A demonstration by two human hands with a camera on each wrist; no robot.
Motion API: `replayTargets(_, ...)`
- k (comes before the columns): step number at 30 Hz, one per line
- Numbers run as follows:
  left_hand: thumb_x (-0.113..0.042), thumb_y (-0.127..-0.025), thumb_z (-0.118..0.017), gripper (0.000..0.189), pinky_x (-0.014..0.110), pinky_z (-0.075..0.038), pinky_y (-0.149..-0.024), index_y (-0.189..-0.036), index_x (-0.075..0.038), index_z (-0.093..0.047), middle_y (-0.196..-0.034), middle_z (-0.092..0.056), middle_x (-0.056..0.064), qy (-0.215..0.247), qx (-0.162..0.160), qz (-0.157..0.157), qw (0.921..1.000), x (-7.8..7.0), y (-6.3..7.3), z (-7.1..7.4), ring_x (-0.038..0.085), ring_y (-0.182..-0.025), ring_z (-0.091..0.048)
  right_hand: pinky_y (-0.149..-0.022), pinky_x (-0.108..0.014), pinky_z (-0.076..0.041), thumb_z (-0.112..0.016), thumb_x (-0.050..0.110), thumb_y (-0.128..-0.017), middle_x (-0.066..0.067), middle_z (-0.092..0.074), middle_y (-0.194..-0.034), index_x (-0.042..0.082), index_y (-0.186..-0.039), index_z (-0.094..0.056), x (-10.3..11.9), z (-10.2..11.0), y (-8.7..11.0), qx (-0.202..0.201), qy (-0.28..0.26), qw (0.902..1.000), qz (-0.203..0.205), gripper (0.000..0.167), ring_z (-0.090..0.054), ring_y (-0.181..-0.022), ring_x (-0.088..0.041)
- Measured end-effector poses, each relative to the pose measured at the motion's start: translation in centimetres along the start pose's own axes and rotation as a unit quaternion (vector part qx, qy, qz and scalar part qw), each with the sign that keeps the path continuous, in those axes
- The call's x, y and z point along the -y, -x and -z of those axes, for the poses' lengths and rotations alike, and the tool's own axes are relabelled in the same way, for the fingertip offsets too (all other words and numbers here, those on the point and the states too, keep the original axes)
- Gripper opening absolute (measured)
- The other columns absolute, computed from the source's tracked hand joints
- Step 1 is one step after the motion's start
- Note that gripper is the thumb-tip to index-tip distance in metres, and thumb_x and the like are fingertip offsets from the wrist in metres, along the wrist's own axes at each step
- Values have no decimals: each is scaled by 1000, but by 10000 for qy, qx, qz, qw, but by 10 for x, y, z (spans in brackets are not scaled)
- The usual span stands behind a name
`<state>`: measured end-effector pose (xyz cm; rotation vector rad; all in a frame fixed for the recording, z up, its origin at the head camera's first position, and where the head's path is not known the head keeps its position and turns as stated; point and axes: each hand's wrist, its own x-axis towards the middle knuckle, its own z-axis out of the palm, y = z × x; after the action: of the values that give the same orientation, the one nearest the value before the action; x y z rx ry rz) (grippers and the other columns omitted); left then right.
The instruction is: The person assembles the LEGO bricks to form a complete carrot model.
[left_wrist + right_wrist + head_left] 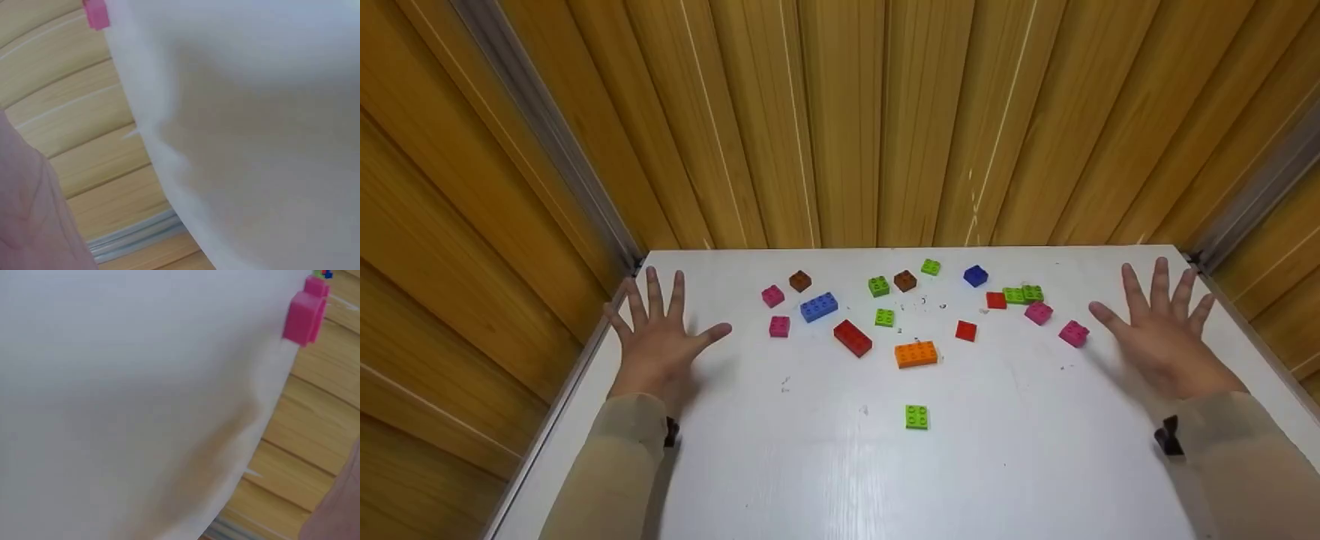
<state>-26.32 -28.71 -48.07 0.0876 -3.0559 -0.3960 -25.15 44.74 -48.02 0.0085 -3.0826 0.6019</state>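
Observation:
My left hand is spread with straight fingers over the table's left side, holding nothing. Its nearest bricks are two pink ones to its right. On the right side, my right hand is likewise spread and holds nothing; a pink brick lies just left of its thumb. Between the hands lie a light blue brick, a long red brick, an orange brick and several green bricks. In the right wrist view, a pink brick shows near the top right.
The white table carries two brown bricks, a dark blue brick and two flat red pieces as well. One green brick lies nearer the front. Wood-patterned panels stand behind the table and along both sides.

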Motion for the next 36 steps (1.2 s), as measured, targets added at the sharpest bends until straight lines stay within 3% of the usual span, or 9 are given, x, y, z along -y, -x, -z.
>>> replayTargets(10,-93,-86,-65,137,85,27,-125,-182,-32,10,-184,38,5,386,-843,-137,9956,-28,5,8,48,-172,33,-121,-79,36,-44,74,-112,-22,44,-179,7,-179,16,35,-4,-5,-756,-329,9964,174,112,47,-161,-55)
replayTargets(15,-89,-80,-74,140,83,20,-130,-182,-36,6,-190,27,5,636,-1378,-298,9880,-50,10,8,49,-176,21,-125,-79,31,-49,74,-110,-20,40,-182,11,-180,16,55,-9,-2,-1009,-419,9936,268,113,42,-165,-54)
replayTargets(18,-88,-77,-76,140,80,15,-134,-183,-38,0,-193,14,7,891,-1630,-402,9818,-64,14,8,46,-178,12,-128,-85,21,-56,70,-109,-19,36,-184,14,-180,15,69,-10,2,-1204,-516,9910,269,116,36,-168,-53)
replayTargets(21,-87,-76,-77,139,77,10,-138,-183,-36,-6,-194,2,8,1243,-1868,-599,9727,-81,19,12,43,-179,3,-128,-92,-3,-66,65,-106,-17,30,-186,17,-181,11,85,-7,3,-1491,-573,9868,285,118,27,-172,-52)
replayTargets(24,-87,-74,-79,139,75,-4,-140,-183,-35,-10,-193,-5,6,1671,-2116,-865,9591,-98,23,18,39,-179,-6,-120,-94,-24,-74,56,-102,-13,23,-188,22,-181,5,104,-4,3,-1840,-737,9793,400,117,18,-174,-47)
replayTargets(27,-85,-72,-82,139,76,-26,-136,-183,-35,-14,-192,-11,3,2036,-2242,-1142,9462,-110,30,24,36,-177,-13,-119,-92,-32,-78,48,-100,-9,16,-190,26,-182,-1,122,-4,6,-2115,-1131,9690,598,115,11,-176,-42)
replayTargets(29,-83,-71,-84,138,77,-37,-130,-182,-34,-18,-191,-15,4,2201,-2209,-1342,9406,-116,35,26,36,-176,-18,-122,-90,-31,-79,43,-98,-8,12,-191,27,-182,-6,132,-7,9,-2244,-1529,9594,765,113,8,-176,-39)
replayTargets(33,-79,-73,-86,132,75,-44,-126,-180,-28,-28,-189,-23,7,2402,-1994,-1688,9349,-125,43,25,38,-174,-25,-129,-87,-22,-81,33,-96,-7,1,-191,24,-182,-16,146,-13,16,-2304,-2278,9394,1123,108,-1,-178,-36)
replayTargets(36,-76,-74,-89,127,72,-45,-126,-178,-28,-34,-187,-29,6,2550,-1854,-1862,9306,-131,48,23,36,-173,-31,-143,-60,-22,-82,25,-95,-4,-7,-191,22,-180,-23,154,-18,18,-2212,-2739,9256,1389,104,-12,-177,-34)
